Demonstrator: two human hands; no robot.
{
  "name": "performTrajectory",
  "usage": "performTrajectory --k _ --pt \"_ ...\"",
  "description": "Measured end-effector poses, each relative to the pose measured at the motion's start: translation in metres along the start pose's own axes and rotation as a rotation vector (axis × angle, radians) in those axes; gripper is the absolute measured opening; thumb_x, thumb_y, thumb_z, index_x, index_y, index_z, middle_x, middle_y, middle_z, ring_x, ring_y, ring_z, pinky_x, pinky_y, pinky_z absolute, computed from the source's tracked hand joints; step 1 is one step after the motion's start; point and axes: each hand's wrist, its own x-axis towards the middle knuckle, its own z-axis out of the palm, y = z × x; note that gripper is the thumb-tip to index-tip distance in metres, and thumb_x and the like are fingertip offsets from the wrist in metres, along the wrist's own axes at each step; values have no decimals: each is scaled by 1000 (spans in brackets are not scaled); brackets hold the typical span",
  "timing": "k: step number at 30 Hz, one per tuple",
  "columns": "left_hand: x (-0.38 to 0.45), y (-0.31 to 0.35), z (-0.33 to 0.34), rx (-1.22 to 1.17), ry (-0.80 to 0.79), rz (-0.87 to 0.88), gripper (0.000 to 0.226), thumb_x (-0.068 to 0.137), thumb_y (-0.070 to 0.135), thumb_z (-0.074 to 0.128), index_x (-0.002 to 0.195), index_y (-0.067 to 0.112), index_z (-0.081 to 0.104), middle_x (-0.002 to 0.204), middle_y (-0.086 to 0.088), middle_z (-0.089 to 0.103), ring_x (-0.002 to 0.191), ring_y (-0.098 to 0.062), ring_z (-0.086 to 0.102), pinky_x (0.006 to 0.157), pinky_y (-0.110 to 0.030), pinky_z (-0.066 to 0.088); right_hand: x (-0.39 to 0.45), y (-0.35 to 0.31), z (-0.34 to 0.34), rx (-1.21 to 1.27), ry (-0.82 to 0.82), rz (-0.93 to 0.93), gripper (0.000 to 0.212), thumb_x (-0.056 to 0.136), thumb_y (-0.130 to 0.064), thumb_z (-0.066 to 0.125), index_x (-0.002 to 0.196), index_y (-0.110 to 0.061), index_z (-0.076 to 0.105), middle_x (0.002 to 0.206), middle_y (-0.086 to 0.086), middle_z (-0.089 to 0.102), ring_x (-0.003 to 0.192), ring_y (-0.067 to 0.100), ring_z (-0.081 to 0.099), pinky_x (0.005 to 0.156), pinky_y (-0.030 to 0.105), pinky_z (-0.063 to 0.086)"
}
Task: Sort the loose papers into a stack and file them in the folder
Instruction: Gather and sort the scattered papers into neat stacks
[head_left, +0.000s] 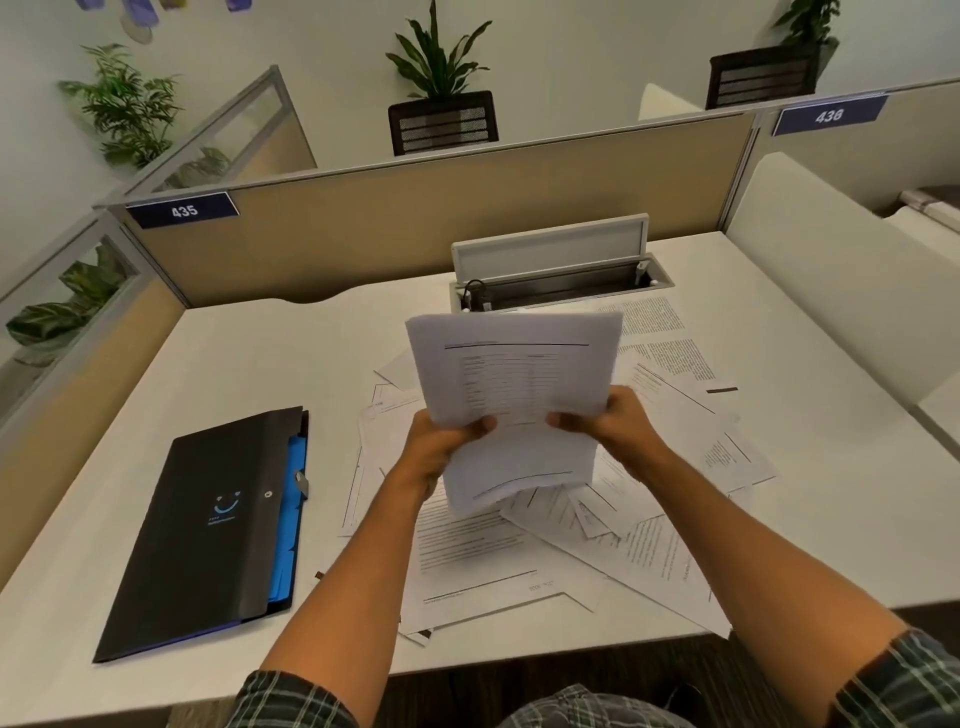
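The left hand (441, 447) and the right hand (608, 421) each grip a side of the paper stack (519, 384), held up above the counter (260, 353). More loose papers (519, 561) lie under it, some poking over the counter's near edge. The black folder (208, 525) lies closed to the left, with bare counter around it.

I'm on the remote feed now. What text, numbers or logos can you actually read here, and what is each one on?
"435": white numerals on the blue plate on the left partition.
"438": white numerals on the blue plate on the right partition.
Folder: blue smile logo with small text beneath it, too small to read.
Held stack, gripped by left hand and right hand: print blurred, unreadable.
Loose papers on the desk: print too small to read.
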Motion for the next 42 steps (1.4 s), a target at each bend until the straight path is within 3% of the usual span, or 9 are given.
performTrajectory --k 4,9,13,18,23,27,34,39,42 --pt "-4 -23 0 35 45 -67 45 74 19 91 115 22 73 105 2 79 100 -20 74 73 -31 63 -7 34 0 -190 25 79 23 83 -16 84 105 -15 78 101 4 78 96 26 75 85 43 64" --pt "2 -20 0 84 116 -68 31 78 29 88 102 32 70 88 19 77 81 -2 74 60 -17 58 -3 36 1 -335 60 58 30 91 -43 74 113 -23 74 104 -5 76 96 15 72 89 39 62" --pt "8 -22 -12 104 241 -77 30 78 25 88 102 22 70 89 13 76 83 -7 73 61 -15 57 -6 49 -17 -751 159 133 49 89 -58 70 126 -28 63 115 -8 73 104 14 70 90 37 56" --pt "2 -35 -24 230 88 -153 50 82 9 84 127 15 64 120 -7 71 100 -17 69 78 -25 56 -17 71 -30 -1325 -102 338 100 73 -77 66 151 -24 35 150 3 49 134 27 50 104 46 46" --pt "-5 -47 -29 374 40 -129 91 78 5 85 153 13 34 147 -2 50 134 -22 48 114 -44 41 -22 75 -19 -1518 -211 252 90 81 -81 51 149 -25 36 155 6 42 134 29 49 102 46 46" --pt "-7 -49 -34 464 32 -90 121 79 11 86 162 28 0 153 16 24 135 -6 25 116 -37 26 -28 72 -9 -1578 -260 73 60 96 -59 41 141 -20 42 136 7 57 108 27 63 89 41 55" --pt "-6 -46 -42 479 7 -84 58 88 2 75 140 20 58 150 -2 51 141 -23 45 120 -42 35 -26 70 -10 -1622 -148 12 28 101 -26 50 127 -16 55 102 0 74 78 21 72 70 33 59" --pt "-7 -48 -45 401 34 -121 47 91 -4 67 132 16 65 144 -5 58 133 -25 53 116 -44 42 -16 48 -25 -1409 262 1 25 97 -10 55 118 -12 68 85 3 75 64 24 70 54 27 48" --pt "-6 -47 -41 340 1 -148 47 93 -8 60 130 19 68 144 -4 57 130 -25 55 112 -46 46 -15 31 -21 -1234 328 -259 32 94 -2 64 124 -9 71 95 9 79 70 30 74 57 34 58"
